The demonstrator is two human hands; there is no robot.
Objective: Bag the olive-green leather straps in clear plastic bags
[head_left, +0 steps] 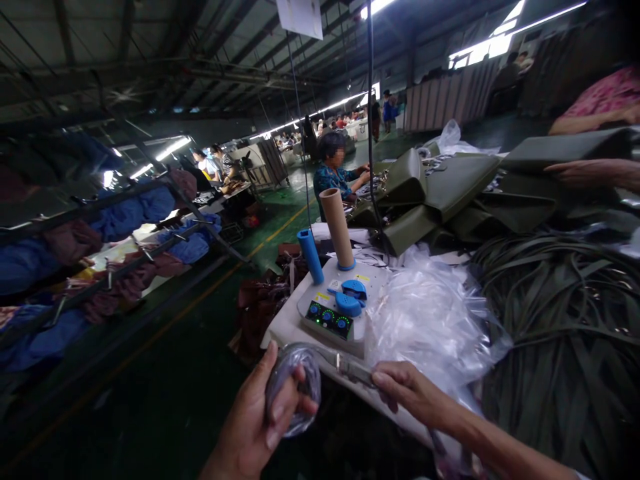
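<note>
My left hand (260, 407) is closed around a rolled-up coil (296, 387) that looks like a dark strap under shiny clear film. From the coil a flat strap (325, 359) runs right, with a bright metal-looking piece on it. My right hand (407, 393) pinches this strap at its other end. Both hands are in front of the near edge of a white table. Just beyond them stands a white machine (305, 308) with a dark panel of blue knobs (327, 319), a split blue round piece (349, 298), a blue post (311, 257) and a cardboard tube (337, 227).
Crumpled clear plastic (425, 307) lies right of the machine, beside a heap of dark green straps (565, 333). Olive-green bags (450, 187) are piled behind. A co-worker (335, 170) sits beyond; another person's hand (595, 175) reaches in at right. A rack (120, 260) stands left.
</note>
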